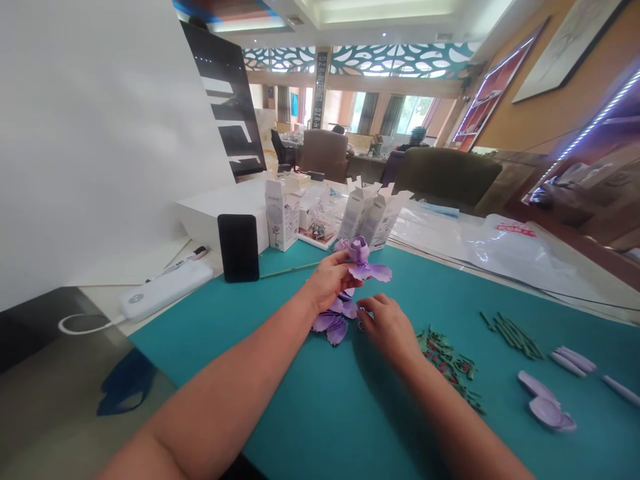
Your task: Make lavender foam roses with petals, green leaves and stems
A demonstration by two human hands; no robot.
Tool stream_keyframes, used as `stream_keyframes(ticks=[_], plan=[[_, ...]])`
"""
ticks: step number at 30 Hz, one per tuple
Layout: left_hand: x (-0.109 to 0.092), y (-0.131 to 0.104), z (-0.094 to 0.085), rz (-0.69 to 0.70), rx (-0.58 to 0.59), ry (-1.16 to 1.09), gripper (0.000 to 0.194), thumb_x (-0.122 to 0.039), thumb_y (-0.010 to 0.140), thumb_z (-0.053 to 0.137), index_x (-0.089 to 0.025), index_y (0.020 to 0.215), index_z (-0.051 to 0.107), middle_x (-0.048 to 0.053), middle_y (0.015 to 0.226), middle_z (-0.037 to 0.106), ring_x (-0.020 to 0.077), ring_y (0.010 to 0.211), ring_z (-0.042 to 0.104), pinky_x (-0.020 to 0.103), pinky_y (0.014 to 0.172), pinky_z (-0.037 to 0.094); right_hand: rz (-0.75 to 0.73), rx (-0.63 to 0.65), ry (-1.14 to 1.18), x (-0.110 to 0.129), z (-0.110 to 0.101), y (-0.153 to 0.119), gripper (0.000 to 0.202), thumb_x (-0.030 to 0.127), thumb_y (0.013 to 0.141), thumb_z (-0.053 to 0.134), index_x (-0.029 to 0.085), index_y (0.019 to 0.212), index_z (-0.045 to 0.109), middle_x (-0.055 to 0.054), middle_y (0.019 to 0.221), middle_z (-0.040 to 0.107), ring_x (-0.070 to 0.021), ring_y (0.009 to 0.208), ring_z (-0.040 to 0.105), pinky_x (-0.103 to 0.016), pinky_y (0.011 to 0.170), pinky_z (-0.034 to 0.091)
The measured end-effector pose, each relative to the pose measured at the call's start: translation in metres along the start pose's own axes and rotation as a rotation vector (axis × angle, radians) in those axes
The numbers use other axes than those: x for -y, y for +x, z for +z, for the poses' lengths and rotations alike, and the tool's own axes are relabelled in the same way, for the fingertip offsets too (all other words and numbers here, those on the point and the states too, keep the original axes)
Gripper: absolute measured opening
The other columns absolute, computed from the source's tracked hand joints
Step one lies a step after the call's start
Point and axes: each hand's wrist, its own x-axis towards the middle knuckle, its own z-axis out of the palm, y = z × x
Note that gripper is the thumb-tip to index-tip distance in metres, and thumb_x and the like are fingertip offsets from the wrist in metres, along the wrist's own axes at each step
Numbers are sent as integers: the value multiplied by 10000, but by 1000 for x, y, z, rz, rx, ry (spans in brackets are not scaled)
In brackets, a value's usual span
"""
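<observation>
My left hand [327, 283] is closed around a purple artificial flower [369, 267], raised over the teal mat, with its petals spread to the right. Loose purple petals [334, 325] lie on the mat under that hand. Just right of these petals, my right hand [387, 327] reaches down with thumb and fingertips pinched together. A small pale purple piece [361, 325] shows at those fingertips, too small to name. Beside the right forearm lies a pile of green pieces with red bits [447, 360], partly covered by the arm.
Green stems [514, 335], rolled lilac pieces [573, 360] and lilac cupped petals [547, 407] lie at the right of the teal mat [215, 333]. White boxes [283, 215], a black phone-like slab [239, 248] and a white power strip [167, 289] stand beyond. Clear plastic [505, 247] covers the back right.
</observation>
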Motion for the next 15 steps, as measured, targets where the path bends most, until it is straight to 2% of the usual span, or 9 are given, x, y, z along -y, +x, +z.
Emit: stream_keyframes(ticks=[3,6,11,15], plan=[[1,1,-1,1,8,-18,181,-151,654,665,-144,830,625,16,718,638,118,647,623,248,645,483,38,58,-121,6,4,8,223,316,864,506,200,908,691,-102,911,616,-257,882,535,-330,743,389],[2,1,-1,4,25,-32,174,-162,656,668,-144,825,628,15,725,636,111,639,612,252,648,487,70,71,-129,8,7,13,186,311,843,533,196,845,679,-100,896,600,-256,874,531,-327,730,383],[0,-1,1,-7,45,-24,175,-175,632,683,-146,796,626,4,687,611,112,643,604,250,648,479,124,68,62,2,13,17,107,234,776,557,193,728,643,-69,825,579,-217,821,544,-304,722,383],[0,-3,2,-12,44,-27,194,-198,620,705,-145,789,628,4,699,609,97,616,578,255,649,475,154,74,149,-2,7,18,114,229,744,533,202,657,601,-28,760,588,-167,717,562,-264,645,388]])
